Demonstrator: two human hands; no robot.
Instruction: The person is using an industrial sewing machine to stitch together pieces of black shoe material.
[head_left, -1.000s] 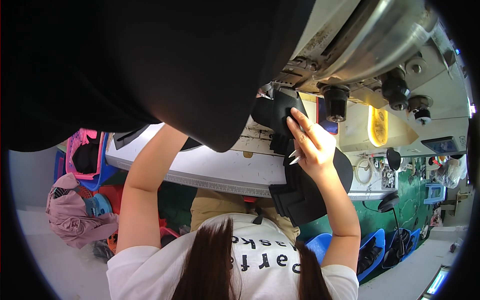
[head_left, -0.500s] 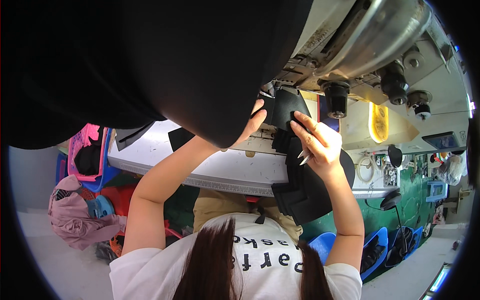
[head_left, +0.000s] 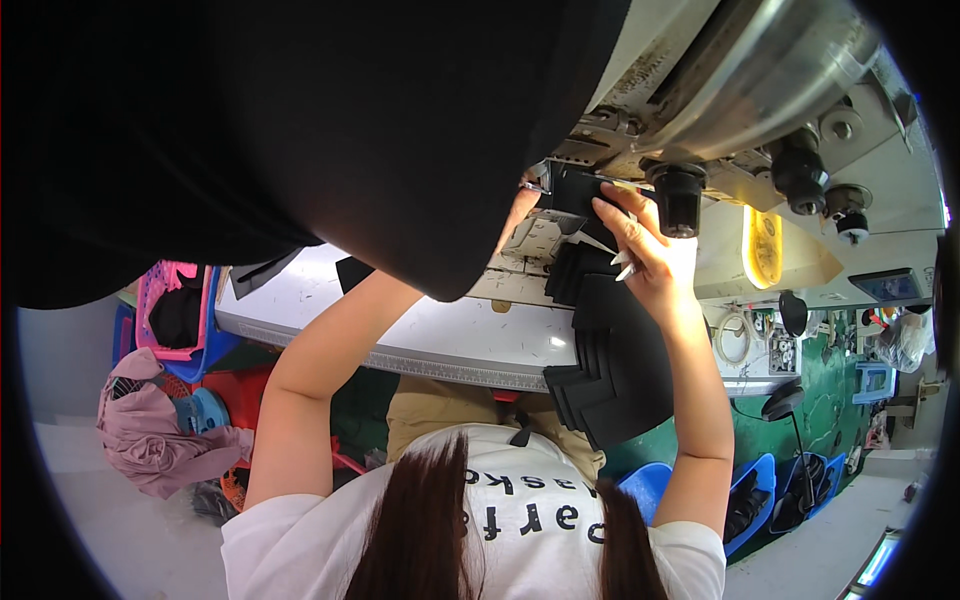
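My right hand [head_left: 645, 245] is at the sewing machine [head_left: 760, 90], its fingertips pressing on a black fabric piece [head_left: 578, 190] beside the presser foot. Two pale pointed tips, which look like thread snips [head_left: 623, 264], stick out from its curled lower fingers. Only a strip of my left hand [head_left: 517, 215] shows, near the presser foot; a large black shape covers most of it, and its fingers cannot be made out. Below my right hand, an overlapping row of black pieces [head_left: 625, 360] hangs over the table's near edge.
The white table [head_left: 450, 335] has a ruler strip along its front edge. A yellow tray [head_left: 763, 250] lies right of the machine. At left stands a pink basket [head_left: 155, 300] with black pieces; blue bins [head_left: 750, 500] are on the floor at right. The black shape [head_left: 350, 130] blocks the upper left.
My right hand has moved slightly up and right, toward the machine. The black piece under its fingers has shifted further in. My left hand has moved further behind the black shape.
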